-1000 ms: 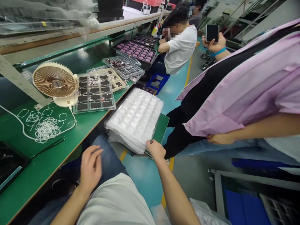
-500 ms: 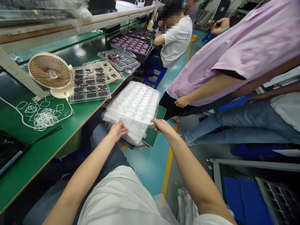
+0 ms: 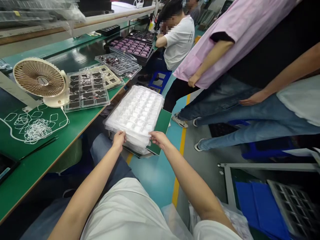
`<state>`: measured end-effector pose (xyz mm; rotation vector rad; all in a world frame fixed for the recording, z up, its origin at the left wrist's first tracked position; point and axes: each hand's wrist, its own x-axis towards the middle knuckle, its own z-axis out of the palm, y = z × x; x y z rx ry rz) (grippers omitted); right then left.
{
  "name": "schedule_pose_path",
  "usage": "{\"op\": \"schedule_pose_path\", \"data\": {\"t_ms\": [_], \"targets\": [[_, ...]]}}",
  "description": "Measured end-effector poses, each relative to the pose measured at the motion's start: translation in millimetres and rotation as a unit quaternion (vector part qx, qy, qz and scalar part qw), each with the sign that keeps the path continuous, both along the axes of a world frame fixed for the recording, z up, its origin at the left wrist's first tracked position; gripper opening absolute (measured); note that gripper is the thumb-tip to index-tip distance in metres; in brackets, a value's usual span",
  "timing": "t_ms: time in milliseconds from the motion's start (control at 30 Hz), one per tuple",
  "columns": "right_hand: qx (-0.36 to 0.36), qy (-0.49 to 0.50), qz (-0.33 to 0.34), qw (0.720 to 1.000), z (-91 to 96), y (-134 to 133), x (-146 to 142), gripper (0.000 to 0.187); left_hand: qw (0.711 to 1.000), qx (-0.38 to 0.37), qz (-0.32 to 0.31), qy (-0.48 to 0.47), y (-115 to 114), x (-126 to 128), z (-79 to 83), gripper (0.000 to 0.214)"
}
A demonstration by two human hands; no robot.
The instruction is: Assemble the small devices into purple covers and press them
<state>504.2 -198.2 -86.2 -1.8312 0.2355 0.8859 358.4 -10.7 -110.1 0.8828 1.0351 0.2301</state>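
Observation:
A stack of clear plastic trays (image 3: 137, 108) with white contents in rows of pockets rests on a green board (image 3: 163, 123) beside the bench. At its near edge, my left hand (image 3: 119, 138) is closed, thumb and fingers pinching the rim of the top plastic tray. My right hand (image 3: 159, 138) pinches the same tray's near right corner. Loose, film-like plastic shows along the stack's front and left sides. What supports the board is mostly hidden.
The green bench (image 3: 67, 133) on the left holds a fan (image 3: 40, 80), white loops (image 3: 37, 130), tweezers (image 3: 40, 146) and parts trays (image 3: 86, 90). A seated co-worker (image 3: 177, 36) is ahead. Standing people (image 3: 225, 50) are at right, above a metal-framed cart (image 3: 270, 166).
My left hand has gone from open fingers against the stack's front to a pinch on the tray edge. The view has shifted right, and another standing person shows more.

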Motion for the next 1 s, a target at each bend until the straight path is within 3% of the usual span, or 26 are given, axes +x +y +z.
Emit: {"op": "schedule_pose_path", "data": {"t_ms": [167, 333, 400, 533, 633, 733, 900, 1000], "targets": [[0.118, 0.033, -0.031, 0.992, 22.4, 1, 17, 0.026, 0.997, 0.008, 0.050, -0.057, 6, -9, 11.5, 0.020], [0.207, 0.053, -0.041, 0.976, 50.8, 4, 31, 0.021, 0.992, -0.045, 0.102, -0.062, 4, -12, 24.8, 0.025], [0.232, 0.051, -0.042, 0.970, 59.1, 6, 32, 0.020, 0.988, -0.087, 0.094, -0.087, -3, -9, 33.2, 0.037], [0.270, 0.047, -0.041, 0.961, 67.1, 9, 28, 0.021, 0.967, -0.201, 0.020, -0.153, -15, 8, 52.7, 0.065], [0.290, 0.042, -0.033, 0.956, 66.7, 8, 24, 0.019, 0.950, -0.248, -0.006, -0.190, -15, 25, 63.6, 0.074], [0.307, 0.022, -0.027, 0.951, 59.8, 4, 19, 0.024, 0.940, -0.246, 0.002, -0.237, -7, 39, 70.6, 0.075], [0.325, 0.021, 0.006, 0.945, 35.9, -7, 8, 0.040, 0.933, -0.176, 0.059, -0.308, -10, 63, 75.8, 0.048], [0.335, 0.021, 0.000, 0.942, 24.3, -17, 8, 0.041, 0.938, -0.132, 0.102, -0.305, -20, 77, 75.6, 0.054]]}}
